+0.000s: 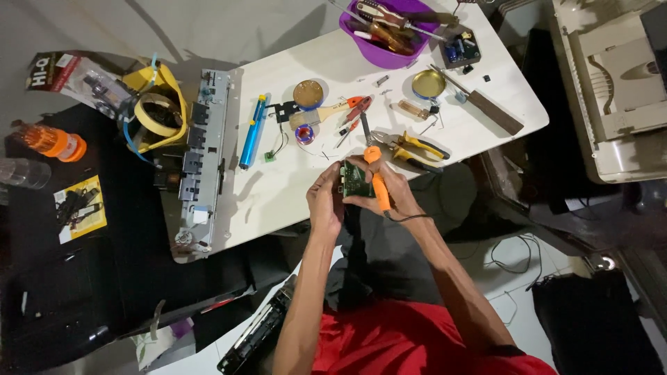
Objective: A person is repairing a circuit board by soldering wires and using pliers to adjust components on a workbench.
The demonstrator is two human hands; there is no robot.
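Two hands in my view, both busy at the table's near edge. Left hand (325, 203) grips 1 small green circuit board (355, 180) by its left side, fingers curled round it, held just above the white table (278, 201). Right hand (389, 191) is wrapped round 1 orange soldering iron (377, 182); its tip sits at the board's top edge, approx 12 o'clock from my hands, cord trailing off by the wrist.

Outward: at 1 o'clock, just beyond the iron, 1 pair of yellow-handled pliers (410, 147). At 12, 1 pair of red-handled cutters (356, 111), 1 small wire spool (304, 134), 1 brush w/ wooden handle (321, 115). At 11, 1 blue desoldering pump (251, 132) lying lengthwise, 1 round brown tin (308, 93) past it. At 1, farther out, 1 open round tin (428, 84); 1 purple bowl (389, 52) full of tools, count inside unclear. At 9–10, 1 long grey metal chassis (201, 160) along the table's left edge. Far left, 1 orange bottle (54, 142) on a dark surface.
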